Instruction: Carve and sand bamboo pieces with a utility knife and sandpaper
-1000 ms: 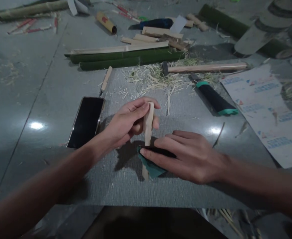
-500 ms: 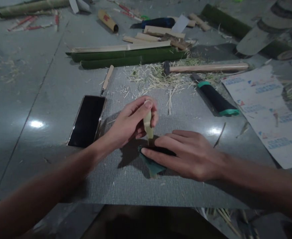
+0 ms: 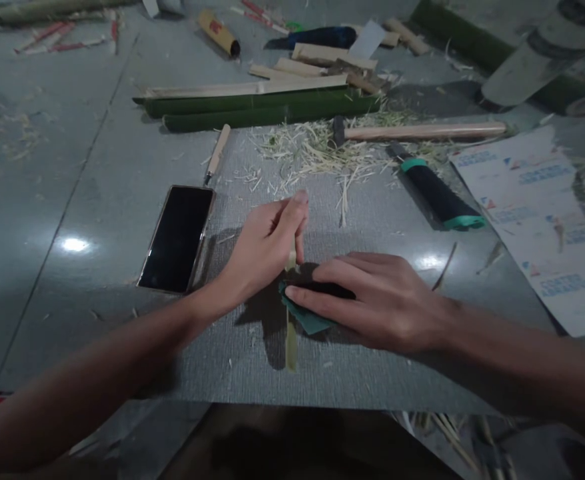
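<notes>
Shifted since the prior frame: left hand rolled over and closed further; near end of the pale strip came out past the green sheet.

Left hand was clenched round the strip's far end, tip hidden inside; right hand pinched the sheet just nearside of that grip, over the strip's middle, free end beyond. Strip judged light, stiff lengthwise, thin enough to crack if bent, possibly slick; best hold seemed the far end, as taken, leaving the rest bare. Left thumb stood uppermost, pointing away; right hand lay low, knuckles up, fingers pointing across the strip.
</notes>
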Demonstrator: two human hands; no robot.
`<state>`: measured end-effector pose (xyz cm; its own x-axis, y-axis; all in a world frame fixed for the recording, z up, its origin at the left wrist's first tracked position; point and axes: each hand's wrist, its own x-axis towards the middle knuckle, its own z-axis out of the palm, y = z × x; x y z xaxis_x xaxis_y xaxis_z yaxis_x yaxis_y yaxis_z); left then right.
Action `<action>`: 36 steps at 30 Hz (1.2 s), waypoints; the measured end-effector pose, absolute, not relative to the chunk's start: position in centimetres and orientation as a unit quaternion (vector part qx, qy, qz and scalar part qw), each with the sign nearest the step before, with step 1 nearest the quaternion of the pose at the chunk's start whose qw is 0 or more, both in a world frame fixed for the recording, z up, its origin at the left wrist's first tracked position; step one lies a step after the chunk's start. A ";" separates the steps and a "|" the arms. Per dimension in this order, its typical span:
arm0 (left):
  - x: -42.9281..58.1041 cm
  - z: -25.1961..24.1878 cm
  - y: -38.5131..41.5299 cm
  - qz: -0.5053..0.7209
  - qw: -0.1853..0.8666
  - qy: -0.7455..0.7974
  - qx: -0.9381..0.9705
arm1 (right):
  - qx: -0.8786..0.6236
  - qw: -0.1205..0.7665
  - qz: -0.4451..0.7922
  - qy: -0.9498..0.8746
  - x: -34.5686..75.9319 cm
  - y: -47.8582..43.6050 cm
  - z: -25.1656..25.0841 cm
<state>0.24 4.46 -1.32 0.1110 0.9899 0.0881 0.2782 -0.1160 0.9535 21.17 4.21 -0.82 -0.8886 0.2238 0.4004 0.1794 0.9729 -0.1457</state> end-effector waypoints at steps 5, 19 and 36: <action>0.2 -1.1 4.4 0.408 0.451 0.514 0.605 | -0.065 0.216 0.064 -0.972 21.1 4.4 -0.7; 0.1 -1.2 4.7 0.367 0.460 0.524 0.615 | -0.067 0.184 0.072 -0.978 21.2 4.4 -0.4; -0.1 -1.7 5.0 0.361 0.441 0.530 0.628 | -0.033 0.170 0.081 -0.982 20.8 3.5 -0.3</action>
